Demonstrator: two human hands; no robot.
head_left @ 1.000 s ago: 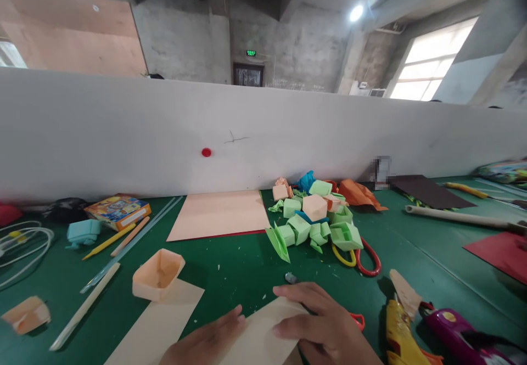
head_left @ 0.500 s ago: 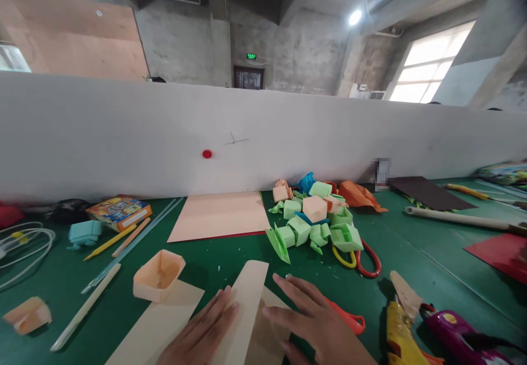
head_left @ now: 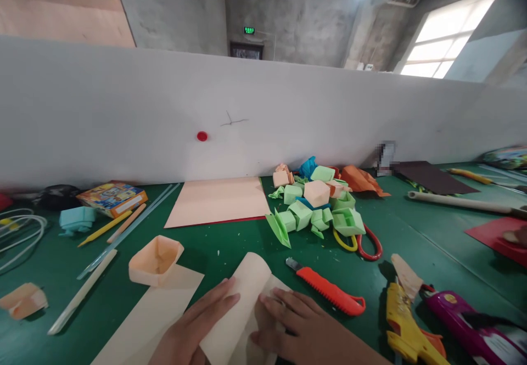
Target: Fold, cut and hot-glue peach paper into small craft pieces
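On the far left of the green mat (head_left: 49, 277) lie a white cable (head_left: 18, 230) and a crumpled peach scrap (head_left: 22, 301); behind them sit a teal paper figure (head_left: 76, 219), a colourful box (head_left: 112, 197) and a yellow pencil (head_left: 105, 228); a pale stick (head_left: 82, 291) lies aslant nearer the front; just right of it a peach paper box (head_left: 155, 259) stands on the end of a peach strip (head_left: 152, 315); a flat peach sheet (head_left: 218, 202) lies by the white wall (head_left: 123, 112); the left hand (head_left: 193, 332) lies at the bottom edge, fingers straight and close together, pressed flat against the left side of the paper (head_left: 241, 299), whose upper flap curls over; the thumb is hidden; the paper lies on the mat between both hands; the right hand (head_left: 304, 332) rests on its right part, fingers slightly spread and bent, gripping nothing; just beyond it lies an orange knife (head_left: 329, 292), apart from the hand; further back is a pile (head_left: 317, 206) of folded green and peach pieces, with scissors (head_left: 362, 244) partly under it; right of the knife lie a yellow glue gun (head_left: 405, 326) and a purple tool (head_left: 465, 321); at the far right are a rod (head_left: 461, 203), a dark sheet (head_left: 428, 177) and a red sheet (head_left: 494, 233)
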